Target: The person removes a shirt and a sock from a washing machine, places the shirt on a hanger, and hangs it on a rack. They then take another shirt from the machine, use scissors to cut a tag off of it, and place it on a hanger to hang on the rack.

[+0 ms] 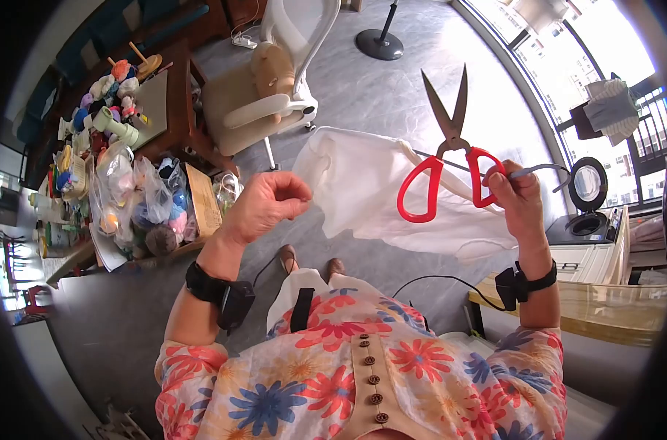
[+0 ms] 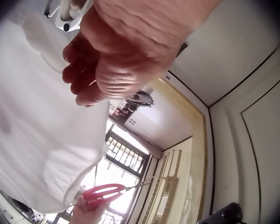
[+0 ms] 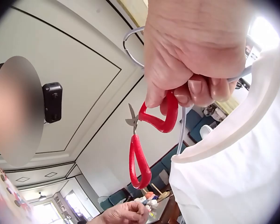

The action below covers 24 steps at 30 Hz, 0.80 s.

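Observation:
My right hand (image 1: 523, 202) grips one red handle of a pair of scissors (image 1: 454, 136), whose blades stand apart and point away from me. The other handle hangs free in front of the cloth. That same hand also holds a grey clothes hanger (image 1: 535, 169), with its hook sticking out to the right. From the hanger spreads a white garment (image 1: 377, 198) of thin cloth. My left hand (image 1: 269, 205) is raised at the garment's left edge, its fingers curled and thumb against the fingertips. No object shows between them in the left wrist view.
A white swivel chair (image 1: 249, 110) holds a brown rounded object. At left, a cluttered table (image 1: 154, 103) bears yarn balls, with bagged items (image 1: 117, 191) in front. To the right are a wooden-edged counter (image 1: 590, 312), a round-lidded black appliance (image 1: 589, 187) and bright windows. A black stand base (image 1: 380, 45) stands ahead.

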Tool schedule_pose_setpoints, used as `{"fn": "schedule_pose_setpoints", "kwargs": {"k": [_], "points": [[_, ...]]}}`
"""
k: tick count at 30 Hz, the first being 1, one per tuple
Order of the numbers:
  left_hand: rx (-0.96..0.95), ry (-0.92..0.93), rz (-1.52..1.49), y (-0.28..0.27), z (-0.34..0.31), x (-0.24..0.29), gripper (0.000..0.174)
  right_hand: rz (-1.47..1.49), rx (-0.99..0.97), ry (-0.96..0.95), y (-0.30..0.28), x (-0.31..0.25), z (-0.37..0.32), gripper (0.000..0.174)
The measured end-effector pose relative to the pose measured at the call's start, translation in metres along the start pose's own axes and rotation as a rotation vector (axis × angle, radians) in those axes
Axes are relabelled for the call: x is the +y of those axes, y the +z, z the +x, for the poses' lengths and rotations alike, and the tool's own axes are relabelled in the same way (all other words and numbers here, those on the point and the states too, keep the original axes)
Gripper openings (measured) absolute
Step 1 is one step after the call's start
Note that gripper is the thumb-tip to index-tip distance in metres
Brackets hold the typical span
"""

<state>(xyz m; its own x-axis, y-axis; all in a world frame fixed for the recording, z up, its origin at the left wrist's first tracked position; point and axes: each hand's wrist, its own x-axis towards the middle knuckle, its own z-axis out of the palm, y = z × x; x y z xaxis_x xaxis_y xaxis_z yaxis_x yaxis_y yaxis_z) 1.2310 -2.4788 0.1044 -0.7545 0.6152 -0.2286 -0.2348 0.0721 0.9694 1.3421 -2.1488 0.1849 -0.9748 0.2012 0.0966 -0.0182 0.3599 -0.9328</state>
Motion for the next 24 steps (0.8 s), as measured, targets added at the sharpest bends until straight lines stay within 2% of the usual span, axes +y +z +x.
{"fn": "schedule_pose_setpoints", "kwargs": {"k": [4,6,10,12,16,22,24], "points": [[0.095,-0.088,0.043,-0.005,-0.005,-0.004,0.007,-0.028,0.024,0.041,-0.012,-0.002,-0.004,0.017],[0.121,-0.045,0.167,-0.014,-0.002,-0.009,0.008,-0.078,0.033,0.038,-0.016,-0.004,-0.004,0.017],[0.133,-0.009,0.116,-0.017,0.003,0.001,0.01,-0.079,0.04,0.039,-0.019,-0.008,-0.008,0.017],[0.187,0.172,0.012,-0.004,0.008,0.015,0.011,-0.06,0.021,0.075,-0.019,-0.008,-0.011,0.017],[0.151,0.202,-0.015,0.014,0.016,0.041,0.012,-0.034,-0.019,0.029,-0.018,-0.003,-0.014,0.014],[-0.065,0.321,-0.084,0.054,0.02,0.076,0.019,-0.048,-0.045,0.015,-0.015,-0.003,-0.019,0.014],[-0.081,0.337,-0.071,0.065,0.023,0.083,0.02,-0.064,-0.046,0.043,-0.013,-0.003,-0.021,0.013]]}}
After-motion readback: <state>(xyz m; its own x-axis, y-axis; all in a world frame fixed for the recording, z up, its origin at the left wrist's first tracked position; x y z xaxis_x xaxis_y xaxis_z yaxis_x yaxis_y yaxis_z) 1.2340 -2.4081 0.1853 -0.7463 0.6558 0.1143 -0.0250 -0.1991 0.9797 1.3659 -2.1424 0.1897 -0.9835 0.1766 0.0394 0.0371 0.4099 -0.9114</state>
